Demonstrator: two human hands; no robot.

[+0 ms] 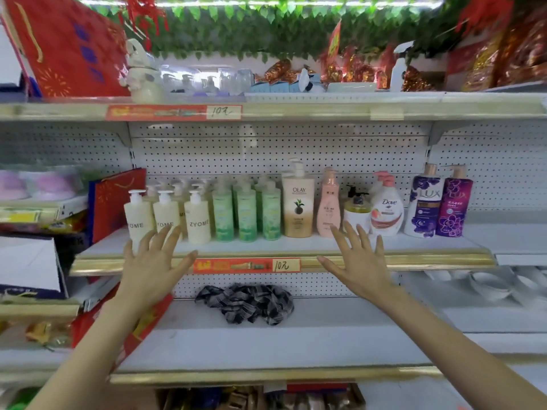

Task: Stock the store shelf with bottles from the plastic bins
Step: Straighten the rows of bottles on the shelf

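Observation:
The middle shelf (414, 247) carries a row of pump bottles. From the left stand cream ZYOME bottles (197, 218), green bottles (247, 214), an OLAY bottle (298, 207), a pink bottle (328, 208), a small yellow bottle (356, 213), a Dove bottle (387, 213) and two purple LUX bottles (423, 207). My left hand (151, 261) is raised with fingers spread in front of the ZYOME bottles, holding nothing. My right hand (359, 261) is spread the same way in front of the pink and yellow bottles, also empty. No plastic bin is in view.
A checked cloth (247, 303) lies crumpled on the lower shelf (325, 344). A red gift bag (114, 202) stands left of the ZYOME bottles. The top shelf (296, 109) holds clear bottles, a spray bottle (398, 69) and red decorations. White bowls (488, 284) sit to the right.

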